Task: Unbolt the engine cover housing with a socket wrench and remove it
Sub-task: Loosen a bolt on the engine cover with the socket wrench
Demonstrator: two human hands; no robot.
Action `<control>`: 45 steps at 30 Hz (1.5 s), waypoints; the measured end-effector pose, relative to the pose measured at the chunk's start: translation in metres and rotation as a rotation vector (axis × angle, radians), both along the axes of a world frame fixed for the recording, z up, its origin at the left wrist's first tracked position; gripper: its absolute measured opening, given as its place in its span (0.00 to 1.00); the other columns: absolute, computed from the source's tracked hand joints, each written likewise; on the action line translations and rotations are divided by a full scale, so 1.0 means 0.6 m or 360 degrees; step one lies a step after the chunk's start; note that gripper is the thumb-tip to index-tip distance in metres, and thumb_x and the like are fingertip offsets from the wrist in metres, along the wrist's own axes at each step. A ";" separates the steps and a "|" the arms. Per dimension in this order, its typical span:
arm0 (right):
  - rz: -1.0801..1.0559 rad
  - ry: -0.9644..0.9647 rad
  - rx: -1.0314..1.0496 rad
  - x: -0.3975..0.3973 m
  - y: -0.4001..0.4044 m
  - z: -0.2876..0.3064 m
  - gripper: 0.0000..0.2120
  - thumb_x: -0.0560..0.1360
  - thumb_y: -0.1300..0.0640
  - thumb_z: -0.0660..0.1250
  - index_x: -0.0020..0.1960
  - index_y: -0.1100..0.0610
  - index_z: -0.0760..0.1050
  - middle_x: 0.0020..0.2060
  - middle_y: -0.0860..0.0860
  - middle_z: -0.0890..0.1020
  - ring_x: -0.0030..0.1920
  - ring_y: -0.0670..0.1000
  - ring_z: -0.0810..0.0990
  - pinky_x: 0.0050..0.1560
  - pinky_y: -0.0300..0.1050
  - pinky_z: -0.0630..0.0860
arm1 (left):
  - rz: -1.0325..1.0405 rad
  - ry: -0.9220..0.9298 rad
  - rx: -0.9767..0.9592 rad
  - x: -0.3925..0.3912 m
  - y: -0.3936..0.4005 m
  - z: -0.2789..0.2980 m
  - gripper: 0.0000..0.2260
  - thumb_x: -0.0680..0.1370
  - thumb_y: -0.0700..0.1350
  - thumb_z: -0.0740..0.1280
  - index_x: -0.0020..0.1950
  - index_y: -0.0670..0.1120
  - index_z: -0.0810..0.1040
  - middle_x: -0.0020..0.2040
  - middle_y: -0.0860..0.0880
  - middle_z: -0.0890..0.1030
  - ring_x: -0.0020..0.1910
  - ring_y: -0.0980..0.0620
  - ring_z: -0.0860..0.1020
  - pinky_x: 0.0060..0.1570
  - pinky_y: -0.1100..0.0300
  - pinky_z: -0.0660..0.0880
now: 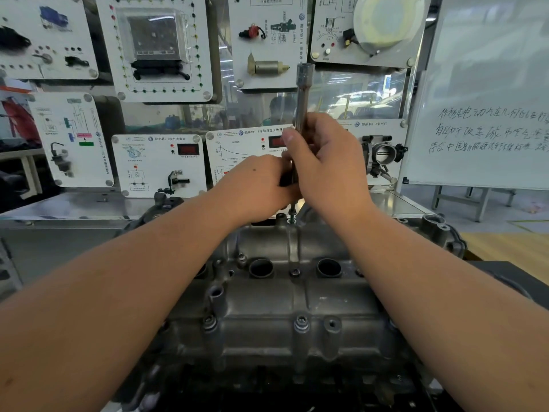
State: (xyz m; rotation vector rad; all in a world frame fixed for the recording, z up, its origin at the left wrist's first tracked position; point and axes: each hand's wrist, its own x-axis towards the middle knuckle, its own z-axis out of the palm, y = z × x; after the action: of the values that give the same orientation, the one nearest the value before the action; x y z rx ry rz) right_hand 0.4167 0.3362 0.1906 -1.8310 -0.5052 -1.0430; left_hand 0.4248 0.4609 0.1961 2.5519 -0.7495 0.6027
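A grey cast-metal engine cover housing (267,304) lies in front of me, with round plug wells and several bolts along its near edge. A long metal socket wrench (303,93) stands upright over the housing's far edge, its thin tip down at a bolt (292,217) there. My right hand (329,162) grips the wrench shaft around its middle. My left hand (255,185) holds the lower part of the tool just beside it. Both hands hide the tool's lower section.
Behind the engine stands a display wall of white training panels (160,165) with car parts and meters. A whiteboard (487,114) with handwriting stands at the right. A metal bench top (74,203) runs along the back left.
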 end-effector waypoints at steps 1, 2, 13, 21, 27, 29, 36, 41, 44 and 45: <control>0.0000 -0.0002 -0.0024 0.001 -0.001 0.000 0.11 0.82 0.53 0.64 0.52 0.62 0.78 0.39 0.56 0.83 0.42 0.55 0.82 0.46 0.54 0.77 | 0.0000 -0.0001 -0.0007 0.001 0.000 -0.001 0.08 0.77 0.47 0.63 0.38 0.53 0.73 0.34 0.50 0.79 0.35 0.52 0.77 0.37 0.55 0.72; 0.0004 0.0005 -0.0041 0.002 -0.001 0.000 0.12 0.82 0.54 0.62 0.51 0.63 0.77 0.39 0.56 0.83 0.42 0.55 0.81 0.44 0.54 0.76 | -0.0003 0.0001 -0.0014 0.002 0.000 -0.001 0.08 0.78 0.46 0.64 0.40 0.53 0.72 0.35 0.49 0.79 0.36 0.51 0.77 0.37 0.54 0.73; 0.0027 0.0014 0.0005 -0.003 0.001 -0.001 0.09 0.81 0.52 0.67 0.56 0.56 0.77 0.43 0.51 0.84 0.46 0.50 0.83 0.51 0.53 0.79 | 0.0032 0.0079 0.0004 -0.001 -0.001 -0.001 0.07 0.73 0.52 0.60 0.35 0.55 0.69 0.32 0.50 0.77 0.32 0.52 0.75 0.34 0.56 0.69; 0.0025 0.0042 -0.0010 0.001 -0.001 0.000 0.10 0.83 0.54 0.61 0.58 0.58 0.77 0.45 0.50 0.86 0.45 0.49 0.83 0.49 0.50 0.79 | -0.0051 0.0080 -0.0036 -0.001 -0.003 -0.003 0.12 0.80 0.42 0.61 0.39 0.57 0.70 0.38 0.48 0.81 0.38 0.49 0.80 0.40 0.53 0.76; 0.0058 0.0014 0.0040 -0.002 0.001 -0.001 0.10 0.81 0.53 0.67 0.60 0.55 0.77 0.46 0.49 0.85 0.48 0.49 0.83 0.53 0.52 0.80 | -0.0005 0.0016 0.0019 -0.001 -0.001 0.001 0.10 0.79 0.47 0.64 0.37 0.55 0.71 0.35 0.48 0.79 0.36 0.49 0.77 0.40 0.51 0.76; 0.0029 0.0000 0.0004 -0.001 -0.001 -0.001 0.08 0.82 0.55 0.64 0.56 0.57 0.79 0.43 0.51 0.84 0.46 0.51 0.83 0.50 0.53 0.79 | -0.0023 0.0071 -0.0048 -0.005 -0.001 -0.001 0.07 0.78 0.50 0.62 0.44 0.51 0.78 0.39 0.46 0.83 0.40 0.46 0.81 0.46 0.46 0.79; 0.0086 0.0043 0.0121 0.001 -0.002 -0.001 0.14 0.80 0.51 0.67 0.65 0.50 0.71 0.45 0.45 0.86 0.46 0.41 0.83 0.47 0.35 0.77 | -0.0054 0.0071 -0.0013 -0.007 -0.002 0.001 0.07 0.81 0.44 0.62 0.45 0.49 0.78 0.41 0.45 0.83 0.41 0.46 0.82 0.46 0.44 0.79; 0.0014 -0.0016 0.0082 0.003 0.000 -0.001 0.07 0.81 0.53 0.66 0.56 0.55 0.77 0.41 0.47 0.84 0.43 0.46 0.83 0.47 0.45 0.79 | 0.0028 0.0039 -0.0030 -0.006 0.000 0.002 0.08 0.79 0.50 0.64 0.46 0.48 0.79 0.39 0.47 0.83 0.38 0.50 0.80 0.42 0.50 0.78; -0.0024 -0.0009 0.0039 0.007 -0.002 -0.001 0.08 0.82 0.55 0.63 0.51 0.58 0.78 0.39 0.50 0.83 0.42 0.48 0.81 0.43 0.47 0.76 | 0.0008 0.0117 -0.0087 -0.009 -0.002 0.001 0.10 0.78 0.49 0.61 0.47 0.47 0.79 0.42 0.46 0.84 0.43 0.46 0.83 0.48 0.43 0.79; -0.0023 0.0003 0.0034 0.007 -0.002 -0.001 0.09 0.83 0.55 0.62 0.52 0.58 0.78 0.40 0.49 0.83 0.42 0.48 0.81 0.43 0.47 0.76 | -0.0012 0.0120 -0.0089 -0.010 -0.003 0.001 0.09 0.79 0.48 0.60 0.47 0.47 0.78 0.42 0.45 0.84 0.43 0.46 0.83 0.48 0.43 0.79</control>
State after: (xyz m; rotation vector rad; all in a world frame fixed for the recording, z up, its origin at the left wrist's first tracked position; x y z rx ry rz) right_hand 0.4209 0.3351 0.1902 -1.8193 -0.4787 -1.0524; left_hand 0.4188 0.4593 0.1965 2.5045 -0.7059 0.5147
